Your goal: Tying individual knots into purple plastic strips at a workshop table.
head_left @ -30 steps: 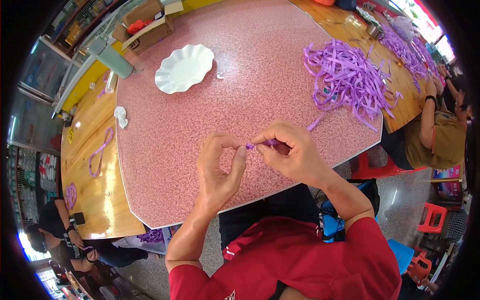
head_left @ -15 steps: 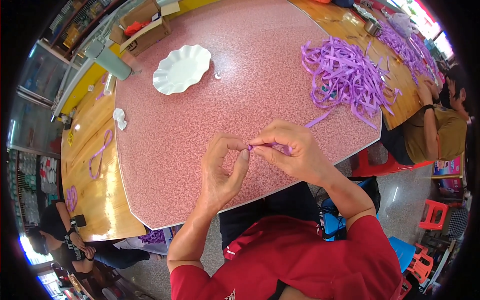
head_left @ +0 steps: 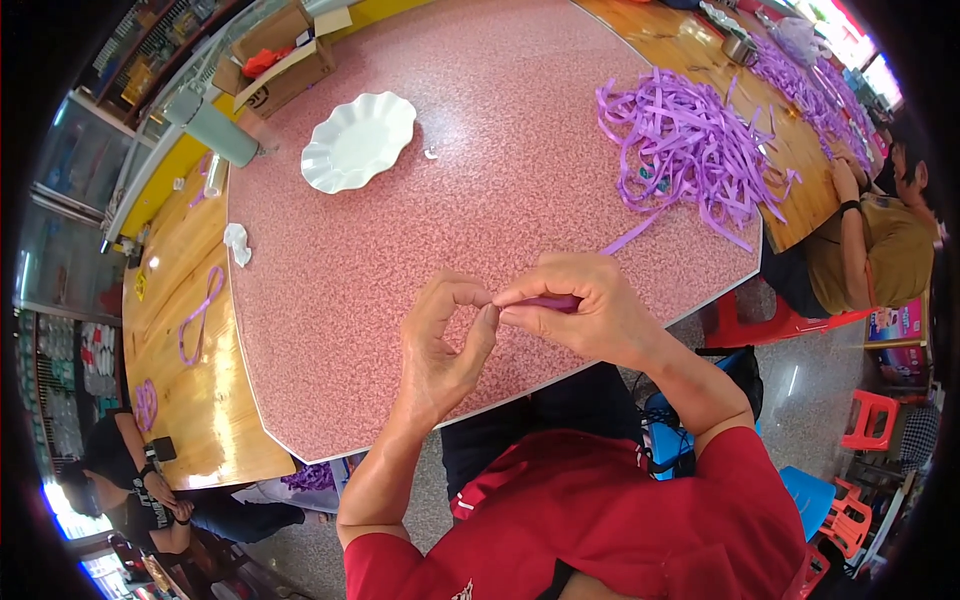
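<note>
Main risk, I'd judge: a slip at the fingertips. L hand has thumb + forefinger in a narrow pinch at the L end of the ribbon, prob. w/ v. little to grip; R hand pinches it just beside, fingertips touching or nearly so. It looks slick & thin — if either pinch loosens, it could twist or pop free. A loose tail runs from the pile toward the R hand; can't tell if it's the same piece, but if so, a tug could snag in the tangle.

Ribbon's between the hands, held up over the near part of the table. Looks: purple, darker in the R hand's shade, folded or bunched lengthwise — can't tell which; L end mostly hidden by fingers. Pile's lighter, w/ a sheen.
</note>
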Demonstrator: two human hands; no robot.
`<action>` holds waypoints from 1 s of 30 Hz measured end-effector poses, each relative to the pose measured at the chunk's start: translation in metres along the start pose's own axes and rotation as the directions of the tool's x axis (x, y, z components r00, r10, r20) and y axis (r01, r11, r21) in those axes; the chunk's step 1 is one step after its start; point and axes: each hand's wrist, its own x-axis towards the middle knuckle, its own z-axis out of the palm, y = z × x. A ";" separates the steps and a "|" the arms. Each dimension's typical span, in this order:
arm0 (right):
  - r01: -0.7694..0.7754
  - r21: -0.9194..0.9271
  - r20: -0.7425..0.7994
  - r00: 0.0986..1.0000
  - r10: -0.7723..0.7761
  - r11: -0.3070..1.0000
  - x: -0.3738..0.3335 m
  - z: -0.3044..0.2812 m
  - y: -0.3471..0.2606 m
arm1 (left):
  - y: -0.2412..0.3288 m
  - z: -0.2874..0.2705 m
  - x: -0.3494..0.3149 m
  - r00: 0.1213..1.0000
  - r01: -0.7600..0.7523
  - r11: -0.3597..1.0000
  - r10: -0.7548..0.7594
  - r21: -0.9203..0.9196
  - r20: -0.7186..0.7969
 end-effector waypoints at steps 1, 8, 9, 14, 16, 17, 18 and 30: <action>0.054 -0.068 0.029 0.998 -0.053 0.996 0.001 -0.003 -0.002 | 0.001 0.000 0.000 0.999 0.039 0.998 -0.039 -0.045 -0.003; 0.017 -0.077 -0.015 1.000 -0.018 0.997 -0.001 0.001 -0.003 | -0.001 0.001 0.002 0.998 -0.068 0.998 0.068 0.010 0.007; 0.003 -0.053 -0.011 1.000 -0.004 0.999 -0.001 0.001 -0.003 | -0.002 0.001 0.001 0.999 -0.052 0.998 0.052 -0.027 0.005; -0.076 -0.005 0.015 0.997 0.076 0.997 -0.003 0.000 -0.001 | -0.006 -0.005 -0.002 1.000 -0.013 0.997 0.014 -0.077 0.012; -0.142 0.061 0.000 0.990 0.142 0.988 -0.006 -0.001 0.002 | -0.003 -0.009 -0.001 0.999 -0.037 0.998 0.036 0.049 0.027; -0.143 0.061 -0.003 0.990 0.143 0.988 -0.006 -0.002 0.002 | 0.001 -0.009 0.001 0.999 -0.037 0.998 0.036 0.048 0.030; -0.087 -0.014 -0.009 0.996 0.087 0.996 -0.006 -0.002 0.001 | 0.007 -0.009 0.002 0.992 -0.120 0.976 0.113 0.180 0.048; 0.180 -0.090 0.065 0.982 -0.175 0.980 -0.001 0.009 0.016 | -0.003 -0.044 -0.002 0.866 -0.468 0.789 0.319 0.397 0.386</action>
